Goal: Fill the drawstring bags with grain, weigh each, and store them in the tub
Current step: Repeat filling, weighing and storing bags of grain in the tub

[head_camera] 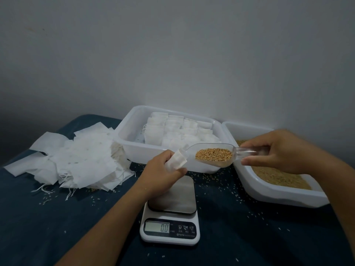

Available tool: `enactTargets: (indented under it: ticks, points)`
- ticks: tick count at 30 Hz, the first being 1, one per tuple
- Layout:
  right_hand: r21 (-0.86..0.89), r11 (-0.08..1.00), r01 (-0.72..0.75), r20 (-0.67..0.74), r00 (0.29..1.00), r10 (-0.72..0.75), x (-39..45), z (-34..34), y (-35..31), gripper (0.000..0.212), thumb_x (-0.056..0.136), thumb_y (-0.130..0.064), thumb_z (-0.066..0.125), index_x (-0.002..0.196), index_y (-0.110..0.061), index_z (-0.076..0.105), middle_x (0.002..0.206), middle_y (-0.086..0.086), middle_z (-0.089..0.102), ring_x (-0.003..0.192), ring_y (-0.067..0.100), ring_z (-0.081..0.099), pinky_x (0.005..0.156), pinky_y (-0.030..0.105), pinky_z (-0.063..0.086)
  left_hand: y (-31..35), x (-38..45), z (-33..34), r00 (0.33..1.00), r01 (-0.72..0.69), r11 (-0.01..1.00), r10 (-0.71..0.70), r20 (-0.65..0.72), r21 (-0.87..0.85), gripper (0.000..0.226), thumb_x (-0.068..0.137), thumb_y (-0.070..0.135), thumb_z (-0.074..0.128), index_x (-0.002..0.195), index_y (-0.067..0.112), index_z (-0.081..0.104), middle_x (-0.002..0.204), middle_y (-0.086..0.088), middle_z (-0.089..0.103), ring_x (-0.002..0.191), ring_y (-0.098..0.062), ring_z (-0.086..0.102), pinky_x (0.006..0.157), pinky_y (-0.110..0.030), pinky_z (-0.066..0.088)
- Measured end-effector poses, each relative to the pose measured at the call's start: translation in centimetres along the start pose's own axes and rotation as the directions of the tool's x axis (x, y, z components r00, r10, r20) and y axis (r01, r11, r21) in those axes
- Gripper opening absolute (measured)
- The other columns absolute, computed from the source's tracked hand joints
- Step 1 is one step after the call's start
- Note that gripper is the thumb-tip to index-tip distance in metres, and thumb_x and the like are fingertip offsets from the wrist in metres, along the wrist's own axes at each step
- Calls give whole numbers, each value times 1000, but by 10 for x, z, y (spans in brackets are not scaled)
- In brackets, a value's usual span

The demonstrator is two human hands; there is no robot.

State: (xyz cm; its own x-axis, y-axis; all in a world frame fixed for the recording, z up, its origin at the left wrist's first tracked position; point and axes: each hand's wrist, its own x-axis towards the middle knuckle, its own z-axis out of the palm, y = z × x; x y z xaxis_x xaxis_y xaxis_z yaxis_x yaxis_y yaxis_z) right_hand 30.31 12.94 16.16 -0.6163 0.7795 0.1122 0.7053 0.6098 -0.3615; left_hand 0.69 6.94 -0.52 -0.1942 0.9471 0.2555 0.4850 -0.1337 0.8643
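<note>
Grain (pixel 213 154), golden and small-kernelled, lay heaped in a clear plastic scoop (pixel 211 156) held above the far edge of the scale. The scoop's long axis ran roughly left to right, its rounded open lip pointing left at the mouth of a small white drawstring bag (pixel 175 159) and its handle pointing right. The right hand (pixel 278 150) pinched that handle between thumb and curled fingers. The left hand (pixel 163 169) gripped the bag, fingers wrapped round its lower part, so that the bag's open top tilted up and to the right, just touching or almost touching the scoop's lip; which one could not be told.

Below the hands stood a white digital kitchen scale (pixel 170 219) with a bare brushed-metal platform and a display reading 0.0. Behind the scoop sat a white rectangular plastic tub (pixel 132 135) packed with rows of filled white bags (pixel 178 129) standing upright. To the right, touching that tub's side, a second white tub (pixel 288 194) held loose grain; the right hand and wrist hid part of it. On the left lay a loose pile of flat, empty bags (pixel 80 158) of thin, fibrous white cloth, strings trailing from their edges. Everything rested on a dark blue cloth (pixel 57 227) strewn with stray kernels, before a plain grey wall (pixel 172 54).
</note>
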Motion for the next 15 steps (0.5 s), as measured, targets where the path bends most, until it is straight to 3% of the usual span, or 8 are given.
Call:
enactTargets:
  ticks: [5,10,15]
  points:
    - [-145,989,34,94,995,-21,7,-4,-12,52,61,-74,73,107,-49,78,80,-36,69,76,-8,64,67,6,45,2,-3,2,994,-104,990,102,30,97,23,84,38,81,91,32,59,90,12,67,81,-4,61,63,-15,43]
    - [-198,978,70,135,990,-43,15,-8,-19,42,66,-71,75,104,-53,76,81,-43,66,79,-13,61,65,5,43,4,-5,3,991,-121,990,116,59,77,22,85,36,79,96,26,63,92,9,69,84,-9,64,72,-29,52]
    - [-261,963,63,174,985,-17,21,-13,-25,41,64,-75,73,101,-57,74,83,-43,64,77,-12,60,58,9,40,5,-6,4,989,-122,992,119,88,29,21,86,34,80,100,27,65,95,11,71,86,-6,65,73,-25,51]
